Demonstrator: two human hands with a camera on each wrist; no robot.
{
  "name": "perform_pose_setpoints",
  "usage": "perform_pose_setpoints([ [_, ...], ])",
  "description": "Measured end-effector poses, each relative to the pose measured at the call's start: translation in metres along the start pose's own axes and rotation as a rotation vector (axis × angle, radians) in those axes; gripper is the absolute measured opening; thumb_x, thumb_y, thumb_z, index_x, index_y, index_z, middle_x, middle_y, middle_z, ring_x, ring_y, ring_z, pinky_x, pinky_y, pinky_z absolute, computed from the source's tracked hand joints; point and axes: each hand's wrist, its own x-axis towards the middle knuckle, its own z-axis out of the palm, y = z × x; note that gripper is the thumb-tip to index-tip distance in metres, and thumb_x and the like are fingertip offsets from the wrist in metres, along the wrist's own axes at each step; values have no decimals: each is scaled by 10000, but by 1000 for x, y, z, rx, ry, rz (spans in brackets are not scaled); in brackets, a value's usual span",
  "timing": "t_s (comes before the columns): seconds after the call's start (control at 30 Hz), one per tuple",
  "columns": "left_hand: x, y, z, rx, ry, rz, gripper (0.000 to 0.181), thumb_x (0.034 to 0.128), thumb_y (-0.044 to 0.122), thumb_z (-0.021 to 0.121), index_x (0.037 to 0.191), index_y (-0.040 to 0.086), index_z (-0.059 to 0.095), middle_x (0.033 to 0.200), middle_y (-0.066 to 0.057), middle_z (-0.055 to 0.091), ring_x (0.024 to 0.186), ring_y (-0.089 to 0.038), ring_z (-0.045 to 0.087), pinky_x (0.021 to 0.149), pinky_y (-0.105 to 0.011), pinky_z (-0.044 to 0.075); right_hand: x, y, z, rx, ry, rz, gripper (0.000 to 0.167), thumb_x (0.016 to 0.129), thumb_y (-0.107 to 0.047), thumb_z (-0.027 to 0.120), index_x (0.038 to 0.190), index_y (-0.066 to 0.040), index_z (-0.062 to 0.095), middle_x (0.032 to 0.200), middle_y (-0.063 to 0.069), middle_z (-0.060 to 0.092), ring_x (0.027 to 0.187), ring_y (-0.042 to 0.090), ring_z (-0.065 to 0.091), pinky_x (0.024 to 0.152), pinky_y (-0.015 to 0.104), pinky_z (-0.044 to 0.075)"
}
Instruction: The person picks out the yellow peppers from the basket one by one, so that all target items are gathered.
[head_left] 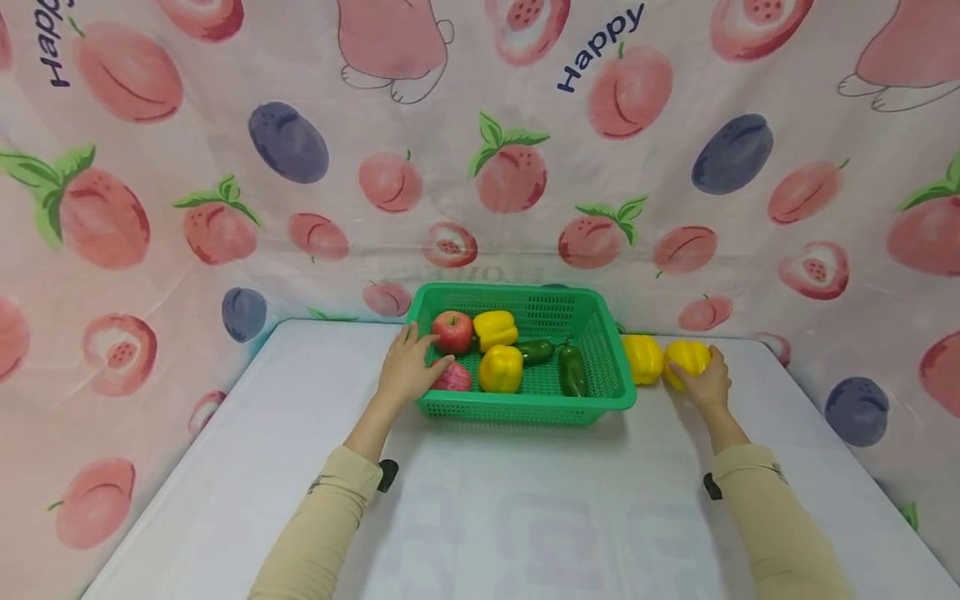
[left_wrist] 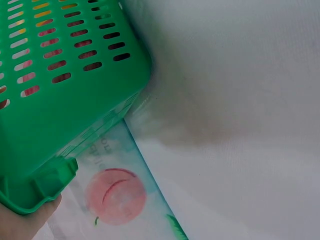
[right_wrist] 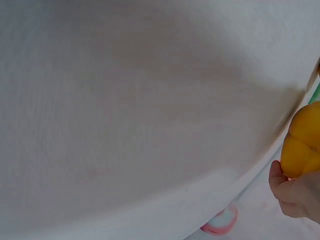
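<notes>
A green plastic basket [head_left: 525,410] stands at the back of the table. My left hand [head_left: 407,363] grips its left rim, with the thumb reaching inside; a finger shows under the rim [left_wrist: 55,182] in the left wrist view. My right hand [head_left: 707,382] holds a yellow bell pepper [head_left: 686,358] to the right of the basket, fingers around its side; the same pepper [right_wrist: 302,145] shows at the right wrist view's edge. Between it and the basket lies another yellow bell pepper [head_left: 642,358].
In the basket are a red apple [head_left: 453,332], a pinkish-red striped fruit [head_left: 454,377], two yellow bell peppers [head_left: 501,369] and two green peppers [head_left: 572,372]. A white cloth covers the table [head_left: 525,517]. Behind it hangs a fruit-print curtain [head_left: 450,125].
</notes>
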Motion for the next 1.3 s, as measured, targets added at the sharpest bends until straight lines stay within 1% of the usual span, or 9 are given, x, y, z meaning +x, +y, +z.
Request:
perform_pose_setpoints([
  [0.4,0,3,0,0,-6,2,587,933,461,515,1355,52,497,1503,-292,239,1431,-421,164,1179,-510,160,3,4,5,-14,-47,28,846,953,-292,499,1471,68,-64,1485,391,73,1350,573,131,1136,624,121],
  [0.63,0,3,1,2,-9,0,582,932,451,520,1355,52,496,1504,-289,243,1431,-421,165,1179,-511,160,4,4,5,-50,-69,48,796,999,-364,346,1446,99,-123,1442,447,66,1323,602,145,1129,627,140],
  [0.77,0,3,0,3,-8,1,583,933,455,517,1355,53,497,1503,-290,243,1430,-421,168,1178,-512,162,19,13,6,-47,-95,52,745,1005,-357,261,1440,106,-127,1431,463,60,1315,613,142,1125,632,144],
  [0.87,0,2,0,6,-9,3,587,935,463,509,1356,55,496,1502,-291,241,1429,-422,170,1179,-511,161,37,29,9,-31,-122,37,800,989,-416,300,1457,80,-118,1440,454,55,1330,594,146,1130,621,151],
  [1.0,-1,2,-1,0,-10,-2,592,934,468,508,1358,55,493,1505,-288,236,1433,-417,160,1181,-507,158,56,50,14,-13,-121,-37,914,951,-543,359,1470,65,-86,1433,454,61,1356,542,156,1177,527,136],
  [1.1,-1,2,-2,-3,-7,-6,592,933,466,511,1357,53,494,1506,-288,235,1435,-415,155,1181,-504,158,51,41,11,-24,-148,-29,883,972,-487,366,1450,109,-77,1443,446,45,1377,521,122,1187,504,108],
  [1.13,-2,2,-2,-3,-7,-7,592,934,465,511,1358,52,493,1506,-288,234,1435,-415,155,1182,-503,155,47,32,9,-36,-175,13,847,989,-430,357,1436,134,-90,1457,436,32,1377,532,101,1165,562,112],
  [1.23,-2,2,-3,-7,-7,-5,592,935,461,510,1359,48,491,1506,-291,231,1433,-419,155,1181,-508,156,53,37,11,-24,-167,9,871,976,-448,392,1440,126,-69,1457,430,68,1376,524,132,1168,548,128],
  [1.3,-2,1,-3,-11,-7,-6,591,935,457,513,1359,46,491,1506,-292,230,1433,-420,154,1180,-511,157,74,62,22,-21,-101,-42,957,928,-559,420,1435,124,-17,1404,458,137,1332,520,218,1187,463,173],
])
